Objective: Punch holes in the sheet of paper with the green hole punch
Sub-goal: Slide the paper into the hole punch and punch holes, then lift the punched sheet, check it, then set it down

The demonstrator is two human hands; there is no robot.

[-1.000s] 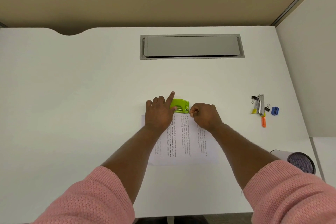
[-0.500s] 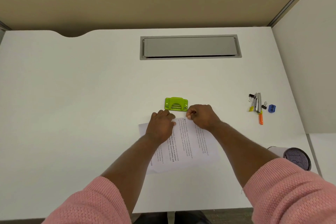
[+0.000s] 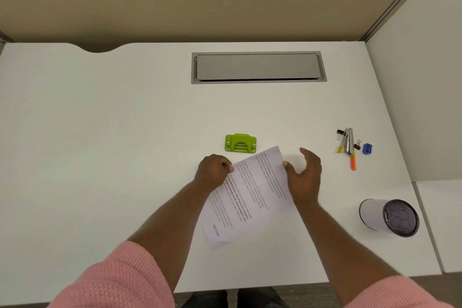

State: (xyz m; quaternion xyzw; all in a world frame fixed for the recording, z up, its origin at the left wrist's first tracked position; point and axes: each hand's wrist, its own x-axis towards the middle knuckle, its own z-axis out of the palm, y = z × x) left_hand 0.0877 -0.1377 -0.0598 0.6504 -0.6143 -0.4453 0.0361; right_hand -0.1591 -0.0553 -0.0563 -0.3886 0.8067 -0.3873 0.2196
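The green hole punch (image 3: 240, 143) sits alone on the white desk (image 3: 125, 132), with no paper in it. Just in front of it, the printed sheet of paper (image 3: 252, 192) is lifted and turned at an angle, its far corner pointing toward the punch. My left hand (image 3: 213, 171) pinches the sheet's left edge. My right hand (image 3: 303, 176) is at the sheet's right edge with fingers spread, the thumb touching the paper. Both hands are apart from the punch.
A stapler (image 3: 348, 140), binder clips, an orange and a yellow marker (image 3: 352, 162) and a blue sharpener (image 3: 367, 148) lie at the right. A mesh pen cup (image 3: 388, 216) lies on its side at the front right. A grey cable hatch (image 3: 258, 67) is set in the desk's back.
Both hands left the punch and drew the sheet out of it toward me. The sheet has since rotated and risen; my right hand opened from a pinch.
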